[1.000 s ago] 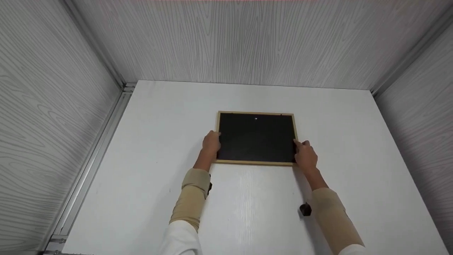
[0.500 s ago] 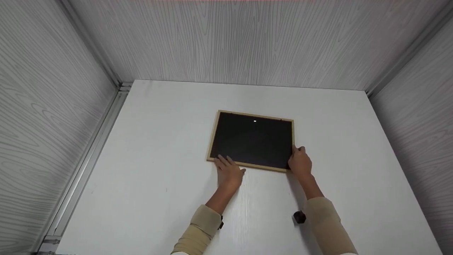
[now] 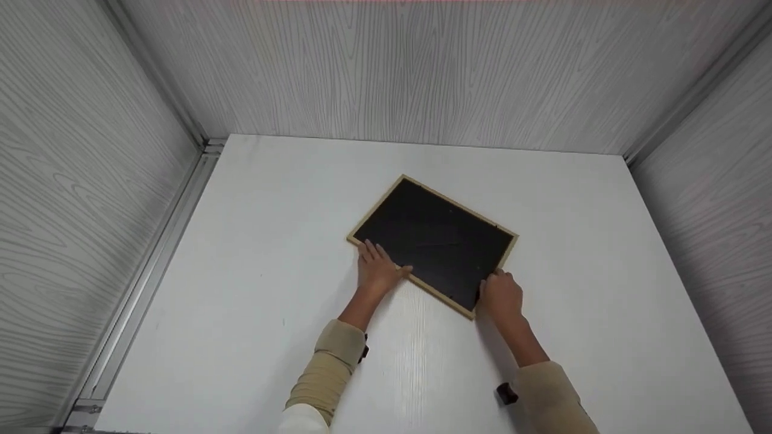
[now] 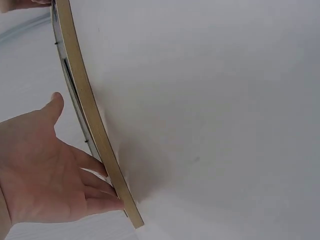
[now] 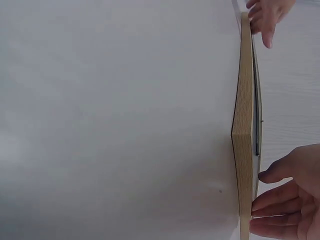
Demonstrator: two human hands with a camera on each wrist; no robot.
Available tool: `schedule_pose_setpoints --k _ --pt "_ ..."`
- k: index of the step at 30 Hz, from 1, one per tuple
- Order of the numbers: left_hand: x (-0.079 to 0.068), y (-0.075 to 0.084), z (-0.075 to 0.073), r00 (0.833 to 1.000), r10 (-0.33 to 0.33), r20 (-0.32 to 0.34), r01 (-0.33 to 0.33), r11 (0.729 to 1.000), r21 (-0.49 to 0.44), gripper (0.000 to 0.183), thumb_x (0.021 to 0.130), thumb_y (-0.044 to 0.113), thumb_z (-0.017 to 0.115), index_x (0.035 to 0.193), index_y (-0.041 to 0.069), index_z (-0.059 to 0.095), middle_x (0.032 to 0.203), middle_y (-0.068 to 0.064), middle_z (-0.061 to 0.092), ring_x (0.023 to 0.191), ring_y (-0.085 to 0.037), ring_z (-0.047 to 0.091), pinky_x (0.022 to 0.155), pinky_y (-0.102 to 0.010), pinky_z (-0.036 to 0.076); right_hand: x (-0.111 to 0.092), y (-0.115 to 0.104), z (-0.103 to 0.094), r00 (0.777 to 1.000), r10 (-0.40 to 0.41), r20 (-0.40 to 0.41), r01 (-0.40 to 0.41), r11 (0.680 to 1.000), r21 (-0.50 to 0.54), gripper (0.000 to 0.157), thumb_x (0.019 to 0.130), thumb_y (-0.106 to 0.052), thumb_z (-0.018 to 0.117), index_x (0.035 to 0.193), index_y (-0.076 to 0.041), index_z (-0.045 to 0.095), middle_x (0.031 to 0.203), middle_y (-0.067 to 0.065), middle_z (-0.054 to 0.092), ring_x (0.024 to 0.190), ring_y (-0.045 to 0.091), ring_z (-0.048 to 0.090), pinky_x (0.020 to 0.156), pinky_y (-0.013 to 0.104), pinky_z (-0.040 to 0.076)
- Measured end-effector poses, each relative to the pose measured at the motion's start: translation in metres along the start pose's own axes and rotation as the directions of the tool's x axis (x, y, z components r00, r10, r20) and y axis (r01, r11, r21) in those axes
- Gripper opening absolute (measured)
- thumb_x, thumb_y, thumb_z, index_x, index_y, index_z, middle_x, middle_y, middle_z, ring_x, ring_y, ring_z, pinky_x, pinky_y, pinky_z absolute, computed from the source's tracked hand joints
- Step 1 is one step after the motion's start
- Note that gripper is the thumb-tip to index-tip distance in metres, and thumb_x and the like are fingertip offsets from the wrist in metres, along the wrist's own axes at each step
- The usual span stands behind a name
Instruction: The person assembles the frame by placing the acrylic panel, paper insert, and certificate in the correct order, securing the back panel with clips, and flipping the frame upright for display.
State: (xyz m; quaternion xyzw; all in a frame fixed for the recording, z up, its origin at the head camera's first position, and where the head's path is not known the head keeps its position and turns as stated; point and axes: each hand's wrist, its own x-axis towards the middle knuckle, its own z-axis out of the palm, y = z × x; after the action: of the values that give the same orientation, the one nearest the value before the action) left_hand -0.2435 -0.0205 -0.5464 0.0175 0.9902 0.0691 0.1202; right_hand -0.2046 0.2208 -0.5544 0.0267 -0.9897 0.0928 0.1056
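Observation:
A picture frame (image 3: 437, 238) with a thin light-wood border and a black panel facing up lies turned at an angle on the white table, one corner toward me. My left hand (image 3: 378, 271) rests on its near left edge with the fingers straight; the left wrist view has the thumb held apart from the wood edge (image 4: 92, 112). At the right-hand short side, close to the near corner, my right hand (image 3: 503, 295) holds the border between thumb and fingers. In the right wrist view that hand (image 5: 295, 200) sits along the frame's side.
The white table (image 3: 271, 193) spreads around the frame. Grey wood-grain panels stand at the back (image 3: 392, 72), the left (image 3: 78, 181) and the right (image 3: 711, 199). A metal rail (image 3: 154, 265) runs along the left side. Beige cuffs (image 3: 341, 340) with small dark devices wrap both forearms.
The picture frame has turned clockwise from nearly square-on. My left hand has left the left side and lies on the near edge. My right hand came nearer with its corner.

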Motion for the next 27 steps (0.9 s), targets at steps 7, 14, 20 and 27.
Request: schedule_pose_setpoints --k 7,14,20,27 --pt "0.026 -0.022 -0.004 0.996 0.073 0.050 -0.068 0.992 -0.108 0.087 0.091 0.051 0.048 0.143 -0.007 0.009 0.148 -0.027 0.000 0.135 -0.037 -0.001 0.108 -0.042 0.014 -0.006 -0.016 -0.003 0.999 -0.036 0.003 0.036 0.999 -0.004 0.023 0.082 -0.011 0.066 0.068 0.008 0.065 0.067 0.017 0.057 0.065 0.033 0.057 0.050 0.044 0.048" --pt "-0.003 0.007 0.011 0.984 0.045 -0.170 -0.074 0.983 -0.170 0.069 0.093 0.030 0.055 0.134 -0.018 0.027 0.140 -0.036 0.018 0.131 -0.042 0.020 0.098 -0.036 0.035 0.035 0.028 -0.001 0.998 0.054 0.022 -0.057 0.980 0.193 0.037 0.088 -0.012 0.059 0.117 0.009 0.055 0.115 0.027 0.051 0.104 0.041 0.049 0.078 0.051 0.045" --pt "-0.052 0.057 0.030 0.976 0.094 -0.198 -0.116 0.988 -0.103 0.087 0.083 0.044 0.064 0.127 -0.023 0.033 0.131 -0.043 0.027 0.124 -0.048 0.029 0.101 -0.040 0.030 0.057 0.060 0.006 0.993 0.092 0.077 -0.107 0.971 0.214 0.034 0.090 -0.005 0.054 0.119 0.013 0.051 0.114 0.030 0.051 0.104 0.044 0.048 0.084 0.051 0.042" --pt "-0.052 0.051 0.022 0.986 0.122 -0.112 -0.138 0.980 -0.147 0.087 0.080 0.034 0.070 0.131 -0.022 0.027 0.136 -0.040 0.022 0.128 -0.046 0.022 0.102 -0.043 0.027 0.040 0.057 0.001 0.992 0.112 0.065 -0.124 0.965 0.230 0.020 0.085 -0.001 0.061 0.097 0.014 0.058 0.092 0.028 0.055 0.087 0.041 0.053 0.075 0.048 0.045"
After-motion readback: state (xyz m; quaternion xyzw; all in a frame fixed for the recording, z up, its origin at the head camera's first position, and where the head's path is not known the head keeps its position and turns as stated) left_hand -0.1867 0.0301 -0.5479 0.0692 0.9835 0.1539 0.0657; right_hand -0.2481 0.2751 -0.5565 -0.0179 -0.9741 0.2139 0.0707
